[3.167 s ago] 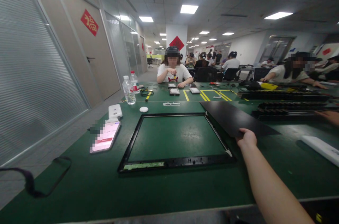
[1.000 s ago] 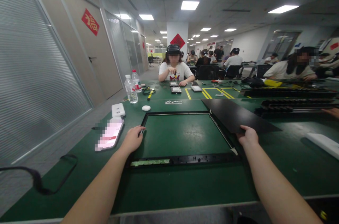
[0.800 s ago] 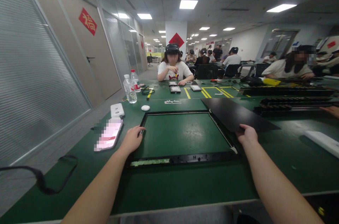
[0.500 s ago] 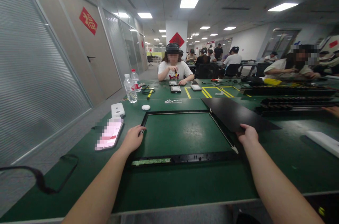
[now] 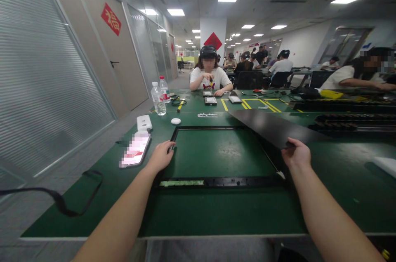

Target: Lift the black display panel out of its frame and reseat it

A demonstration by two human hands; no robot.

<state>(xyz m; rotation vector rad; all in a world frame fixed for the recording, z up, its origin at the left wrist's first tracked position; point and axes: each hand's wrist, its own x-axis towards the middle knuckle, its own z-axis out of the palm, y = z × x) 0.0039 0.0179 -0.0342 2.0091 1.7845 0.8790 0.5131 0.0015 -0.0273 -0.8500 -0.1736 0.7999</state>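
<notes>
A black rectangular frame point(image 5: 241, 182) lies on the green table, with a light green strip point(image 5: 182, 183) along its near bar. My left hand point(image 5: 161, 155) grips the frame's left side, fingers wrapped over the bar. In my right hand point(image 5: 296, 152) is the near edge of a thin dark panel point(image 5: 272, 125), pinched by thumb and fingers. The panel is tilted and overlaps the frame's right side and far right corner. A small white piece point(image 5: 280, 175) shows at the frame's near right corner.
Left on the table point(image 5: 216, 216) are a phone point(image 5: 136, 149), a white box point(image 5: 144, 123), bottles point(image 5: 159, 99) and a black strap point(image 5: 66, 208). A white oval case point(image 5: 176, 121) sits beyond the frame. One person point(image 5: 208, 76) sits opposite; long black parts point(image 5: 346, 121) lie right.
The panel has shifted slightly left over the frame's right side and looks more tilted. My right hand has turned, still gripping its edge. The camera view has moved a little.
</notes>
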